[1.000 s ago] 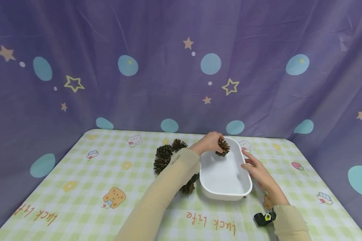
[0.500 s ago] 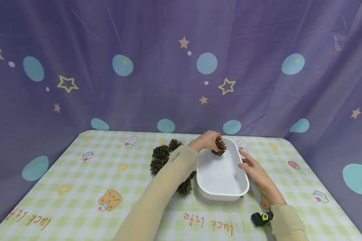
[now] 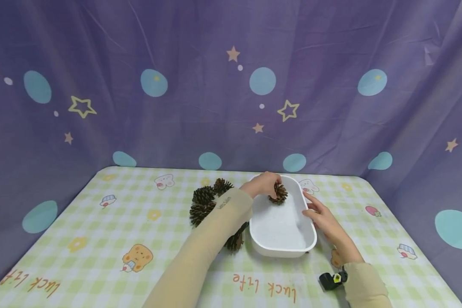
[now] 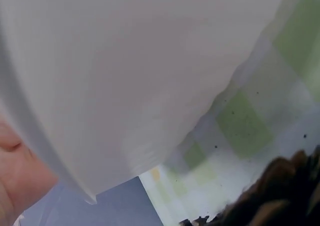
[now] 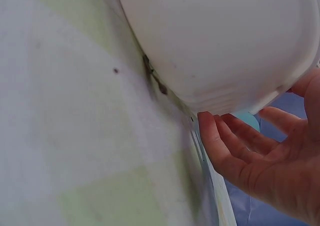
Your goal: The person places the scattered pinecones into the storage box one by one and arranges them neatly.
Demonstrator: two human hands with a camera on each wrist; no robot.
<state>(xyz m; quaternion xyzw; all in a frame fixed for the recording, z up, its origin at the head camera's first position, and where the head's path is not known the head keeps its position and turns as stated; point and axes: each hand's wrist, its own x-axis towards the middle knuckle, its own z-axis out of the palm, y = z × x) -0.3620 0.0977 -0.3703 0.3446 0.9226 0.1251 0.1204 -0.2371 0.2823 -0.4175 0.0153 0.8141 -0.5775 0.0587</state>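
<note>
In the head view a white rectangular plastic tub (image 3: 282, 252) stands on the checked tablecloth. My left hand (image 3: 262, 185) reaches over its left rim and grips a brown pine cone (image 3: 281, 195) within the far part of the tub. At the right side, my right hand (image 3: 325, 220) holds the tub's rim, thumb at the edge. The right wrist view shows those fingers (image 5: 225, 146) against the outer wall, under the rim. Several more pine cones (image 3: 202, 211) lie left of the tub, partly hidden by my left sleeve. In the left wrist view the tub wall hides the held cone.
A light green checked tablecloth (image 3: 169, 239) with printed cartoons covers the table. Small dark crumbs (image 5: 162, 89) lie beside the tub. A purple curtain (image 3: 200, 85) hangs behind the table's far edge. A black strap device (image 3: 331, 280) sits by my right wrist.
My left hand has lowered the pine cone a little deeper into the tub. The right hand keeps its place at the rim. The whole head view has shifted slightly.
</note>
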